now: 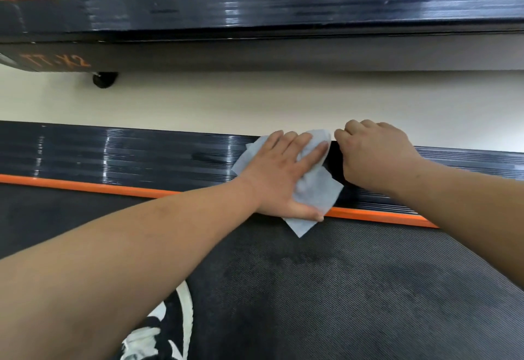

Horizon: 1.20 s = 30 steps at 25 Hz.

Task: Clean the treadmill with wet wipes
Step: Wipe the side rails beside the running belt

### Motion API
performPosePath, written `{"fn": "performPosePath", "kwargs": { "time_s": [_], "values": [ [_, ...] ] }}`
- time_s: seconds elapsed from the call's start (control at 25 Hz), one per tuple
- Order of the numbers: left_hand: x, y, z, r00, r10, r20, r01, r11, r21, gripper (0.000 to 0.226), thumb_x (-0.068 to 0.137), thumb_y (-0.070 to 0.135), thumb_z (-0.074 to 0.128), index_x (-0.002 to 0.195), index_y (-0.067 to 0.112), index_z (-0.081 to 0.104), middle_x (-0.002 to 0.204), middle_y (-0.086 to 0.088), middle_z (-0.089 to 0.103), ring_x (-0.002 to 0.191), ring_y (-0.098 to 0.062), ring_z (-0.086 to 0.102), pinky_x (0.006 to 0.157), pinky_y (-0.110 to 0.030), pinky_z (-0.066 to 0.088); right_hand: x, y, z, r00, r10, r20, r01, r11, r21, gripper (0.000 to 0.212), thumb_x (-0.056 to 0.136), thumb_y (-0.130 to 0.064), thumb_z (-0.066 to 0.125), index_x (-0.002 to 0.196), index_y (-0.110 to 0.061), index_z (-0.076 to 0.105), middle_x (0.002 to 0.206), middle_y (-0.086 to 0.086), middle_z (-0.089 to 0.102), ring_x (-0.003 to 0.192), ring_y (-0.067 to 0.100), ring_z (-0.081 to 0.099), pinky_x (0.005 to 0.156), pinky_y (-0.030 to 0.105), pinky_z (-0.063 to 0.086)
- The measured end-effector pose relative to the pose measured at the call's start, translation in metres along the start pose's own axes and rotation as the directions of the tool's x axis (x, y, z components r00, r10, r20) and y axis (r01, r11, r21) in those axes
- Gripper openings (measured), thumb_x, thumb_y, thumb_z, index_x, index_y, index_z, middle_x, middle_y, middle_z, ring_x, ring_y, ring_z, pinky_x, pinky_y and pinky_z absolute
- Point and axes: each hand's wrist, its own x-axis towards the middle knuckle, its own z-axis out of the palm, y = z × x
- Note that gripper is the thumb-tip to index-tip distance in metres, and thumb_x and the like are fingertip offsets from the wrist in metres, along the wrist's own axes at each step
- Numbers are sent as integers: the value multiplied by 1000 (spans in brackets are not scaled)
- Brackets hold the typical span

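Left hand (279,166) flat and spread, palm and straight fingers pressing a pale wet wipe (314,189) down onto the ribbed black side rail (141,155) of the treadmill (368,303), thumb on the near side pinning the wipe close to the orange strip (85,185). Right hand (371,155) just to the right, apart from the wipe by a narrow dark gap, fingers curled over the rail's far edge, fingertips hidden.

Wipe laid across the full width of the rail, one corner spilling near onto the running belt (255,274). Long axis of the rail left to right across the scene, both arms reaching over the belt from the near side to meet it. Left hand alone on the wipe, hence the working one; right seemingly only a brace.

Likely next stroke along the rail, not across it. Glossy, wet-looking ribs to the left, duller ones to the right past the right hand: probably more to do on that side, with the bracing hand in the way.

Farther off, across a band of pale floor (255,98), a second treadmill (255,8) marked TT-X2. Black-and-white shoe (158,328) at the near edge.
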Motion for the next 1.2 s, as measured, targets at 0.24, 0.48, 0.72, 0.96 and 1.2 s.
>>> {"fn": "performPosePath", "kwargs": {
  "time_s": [0.24,0.48,0.72,0.96,1.2],
  "values": [
    [-63,-56,-15,967,-187,172,160,974,163,116,79,98,12,160,23,-26,170,-15,-21,156,-32,-24,125,-52,-14,6,-43,-14,980,-165,-108,179,974,139,35,101,-36,42,124,-15,58,125,6,58,116,29,55,94,41,46],
    [-107,-20,-58,912,-377,159,373,926,54,104,95,75,37,164,11,-8,170,-16,-22,157,-30,-20,129,-47,-2,10,-79,-35,979,-202,30,187,946,266,35,102,-41,43,127,-18,53,125,4,51,121,26,50,77,37,40],
    [-140,-26,-57,875,-432,217,444,896,-8,93,101,56,46,164,12,-6,170,-13,-20,159,-26,-14,130,-37,2,8,-82,-40,930,-268,250,203,945,258,37,100,-44,48,128,-20,53,127,2,49,120,26,52,77,39,45],
    [-90,-37,-27,951,-257,170,264,964,-16,89,101,66,38,165,25,-8,169,-6,-27,156,-29,-23,128,-48,-5,8,-82,-41,946,-198,258,120,950,289,30,98,-44,48,118,-22,54,119,-3,51,113,25,56,85,44,53],
    [-74,-74,8,991,-71,113,79,994,-71,101,89,86,30,159,37,-23,165,-3,-37,150,-28,-39,123,-56,-18,28,-110,-56,972,41,230,-86,978,189,12,89,-34,51,91,-25,58,95,-4,60,88,23,61,60,31,42]
  ]
}}
